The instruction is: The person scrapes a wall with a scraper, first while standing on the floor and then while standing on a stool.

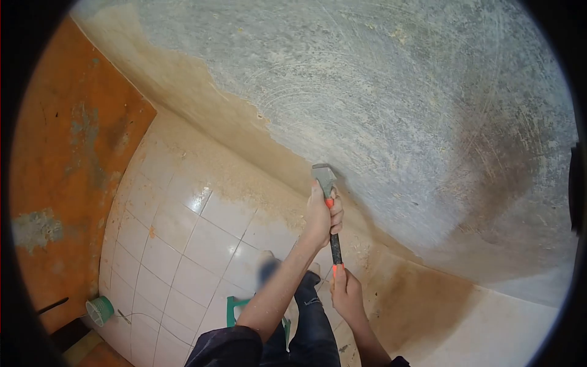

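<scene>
A long-handled scraper (335,249) with a grey head and a black and orange handle is held against the wall (367,92). My left hand (319,217) is wrapped round the upper handle, its thumb up along the grey head. Lower down, my right hand (346,292) grips the orange end of the handle. The scraper's edge meets the wall near the border between the bare grey, scratched surface and a tan strip of coating (244,125) along the bottom.
Dust lies on the white tiled floor (202,244) along the wall. A green plastic stool (232,312) stands by my legs. To the left are a small green container (99,311), a thin cord and an orange wall (67,140) with peeling patches. A dark shadow falls on the right.
</scene>
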Action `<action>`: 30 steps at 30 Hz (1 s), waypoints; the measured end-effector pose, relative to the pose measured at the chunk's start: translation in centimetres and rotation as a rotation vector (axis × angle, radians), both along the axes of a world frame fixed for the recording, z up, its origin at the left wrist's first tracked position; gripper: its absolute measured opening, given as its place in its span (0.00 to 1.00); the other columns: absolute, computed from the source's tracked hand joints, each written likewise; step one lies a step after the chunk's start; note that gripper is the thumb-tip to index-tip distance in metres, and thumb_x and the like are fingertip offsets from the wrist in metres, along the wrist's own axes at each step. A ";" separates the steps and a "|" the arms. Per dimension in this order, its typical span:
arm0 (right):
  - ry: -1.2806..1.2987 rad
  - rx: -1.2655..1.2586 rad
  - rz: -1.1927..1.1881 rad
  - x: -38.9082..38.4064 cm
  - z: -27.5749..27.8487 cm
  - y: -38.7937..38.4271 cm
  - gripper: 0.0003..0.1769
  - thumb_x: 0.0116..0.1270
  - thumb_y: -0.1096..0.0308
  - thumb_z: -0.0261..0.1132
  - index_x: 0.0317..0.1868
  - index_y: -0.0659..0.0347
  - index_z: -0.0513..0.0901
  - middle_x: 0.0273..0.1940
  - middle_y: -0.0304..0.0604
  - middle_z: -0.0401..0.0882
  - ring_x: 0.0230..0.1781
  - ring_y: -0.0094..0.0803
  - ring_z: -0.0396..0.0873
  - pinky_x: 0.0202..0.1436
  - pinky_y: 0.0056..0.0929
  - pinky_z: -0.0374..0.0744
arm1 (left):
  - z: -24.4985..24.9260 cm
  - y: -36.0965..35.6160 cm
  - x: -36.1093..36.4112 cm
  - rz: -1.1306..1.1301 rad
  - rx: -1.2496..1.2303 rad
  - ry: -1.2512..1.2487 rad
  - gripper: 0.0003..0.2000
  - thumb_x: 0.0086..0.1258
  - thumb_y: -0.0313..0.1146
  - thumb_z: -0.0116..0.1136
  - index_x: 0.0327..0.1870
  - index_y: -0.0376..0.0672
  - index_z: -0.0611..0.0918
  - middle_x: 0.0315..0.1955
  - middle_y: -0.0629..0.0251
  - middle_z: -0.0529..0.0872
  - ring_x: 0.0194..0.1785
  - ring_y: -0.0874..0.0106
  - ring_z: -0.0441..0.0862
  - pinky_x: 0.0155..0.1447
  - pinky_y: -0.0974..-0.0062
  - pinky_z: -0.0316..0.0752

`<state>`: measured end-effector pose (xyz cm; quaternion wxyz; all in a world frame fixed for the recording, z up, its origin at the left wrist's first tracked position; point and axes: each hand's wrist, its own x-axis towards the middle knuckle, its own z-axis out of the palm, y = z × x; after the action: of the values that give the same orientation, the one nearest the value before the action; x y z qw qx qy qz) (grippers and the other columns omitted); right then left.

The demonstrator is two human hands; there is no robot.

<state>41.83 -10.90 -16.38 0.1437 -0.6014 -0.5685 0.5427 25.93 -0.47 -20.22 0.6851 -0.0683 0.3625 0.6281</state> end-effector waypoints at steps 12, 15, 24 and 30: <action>-0.058 -0.058 -0.078 0.6 0.6 -2.1 0.28 0.80 0.51 0.48 0.33 0.69 0.77 0.19 0.42 0.71 0.20 0.27 0.72 0.28 0.30 0.72 | 1.2 -1.2 1.9 -0.130 0.029 -0.112 0.24 0.80 0.60 0.25 0.35 0.51 0.66 0.13 0.79 0.58 0.12 0.83 0.51 0.13 0.79 0.50; 0.011 -0.005 -0.094 0.7 1.4 -1.4 0.28 0.81 0.48 0.45 0.27 0.60 0.70 0.16 0.33 0.64 0.10 0.20 0.63 0.13 0.22 0.64 | 1.3 -0.5 0.9 -0.048 0.007 -0.087 0.24 0.79 0.62 0.28 0.33 0.52 0.67 0.13 0.80 0.58 0.12 0.82 0.51 0.14 0.79 0.48; -0.080 -0.209 -0.072 0.3 1.7 0.1 0.27 0.79 0.51 0.50 0.36 0.70 0.77 0.24 0.59 0.75 0.25 0.51 0.75 0.33 0.40 0.74 | 1.5 0.0 0.7 -0.008 -0.066 -0.060 0.23 0.78 0.61 0.30 0.32 0.54 0.68 0.13 0.81 0.58 0.12 0.82 0.50 0.14 0.80 0.45; -0.060 0.005 0.060 0.0 -0.3 0.3 0.26 0.79 0.51 0.50 0.35 0.69 0.78 0.25 0.58 0.77 0.26 0.53 0.76 0.34 0.40 0.74 | 0.5 0.2 -0.7 0.071 -0.139 -0.017 0.24 0.79 0.62 0.29 0.31 0.54 0.68 0.12 0.81 0.56 0.12 0.82 0.49 0.14 0.79 0.45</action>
<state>41.79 -10.59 -16.68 0.1119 -0.5997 -0.5916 0.5270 25.23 -0.26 -19.75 0.6591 -0.1340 0.3967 0.6247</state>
